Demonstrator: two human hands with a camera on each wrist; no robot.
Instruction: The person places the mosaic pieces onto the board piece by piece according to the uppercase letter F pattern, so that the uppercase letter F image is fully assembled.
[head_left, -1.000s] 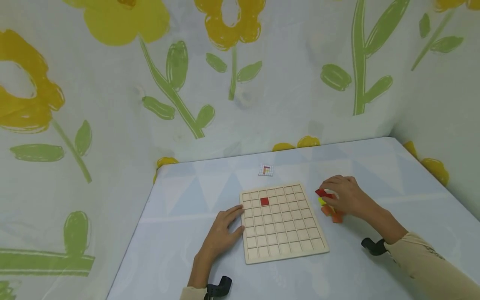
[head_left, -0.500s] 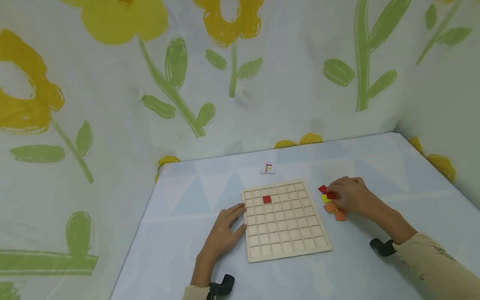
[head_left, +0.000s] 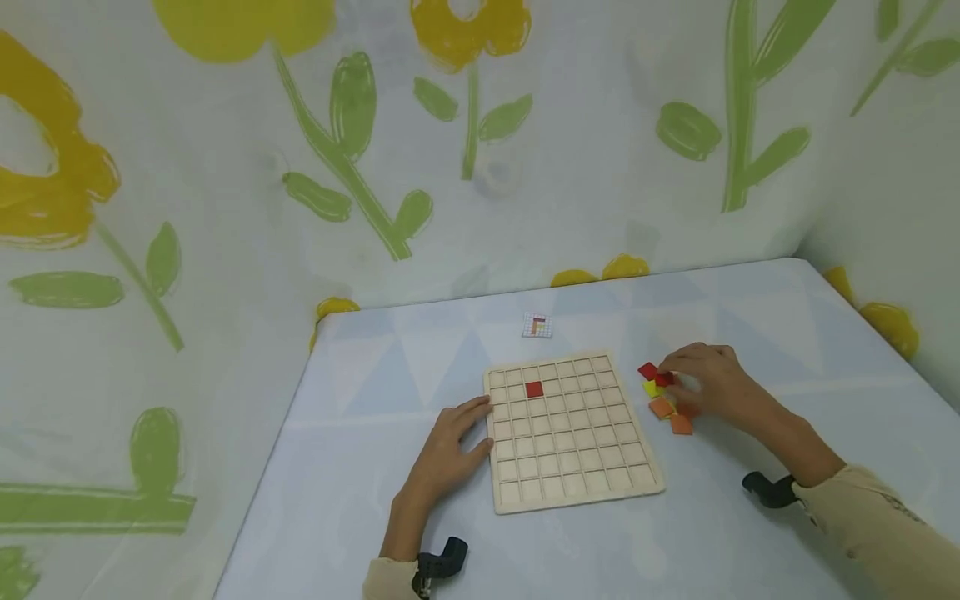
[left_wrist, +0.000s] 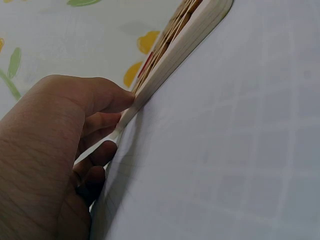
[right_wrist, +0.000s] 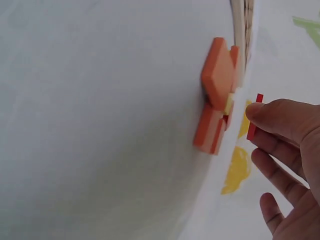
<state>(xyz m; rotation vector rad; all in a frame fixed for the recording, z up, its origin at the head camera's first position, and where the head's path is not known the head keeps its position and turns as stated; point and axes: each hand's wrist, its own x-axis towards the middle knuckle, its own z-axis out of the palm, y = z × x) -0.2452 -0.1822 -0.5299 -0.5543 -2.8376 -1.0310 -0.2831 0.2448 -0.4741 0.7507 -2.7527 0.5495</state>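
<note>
A square wooden grid board (head_left: 573, 433) lies on the table with one red tile (head_left: 534, 389) in a cell of its second row. My left hand (head_left: 441, 457) rests against the board's left edge; in the left wrist view, the thumb and fingertips touch the wooden rim (left_wrist: 162, 67). Over a small pile to the right of the board, my right hand (head_left: 716, 385) pinches a red tile (right_wrist: 255, 117) between thumb and fingers. Below it are orange tiles (head_left: 682, 425), a yellow tile (head_left: 652, 388) and another red tile (head_left: 648, 370). Part of the pile is hidden by the fingers.
A small printed card (head_left: 537, 325) with a coloured grid pattern lies behind the board. The table (head_left: 360, 483) has a pale cloth with triangles. Behind it rises a flower-patterned curtain (head_left: 562, 150).
My right hand has shifted slightly within the tile pile and now holds a red tile raised. The left hand stays at the board's edge. The head view has tilted a little.
</note>
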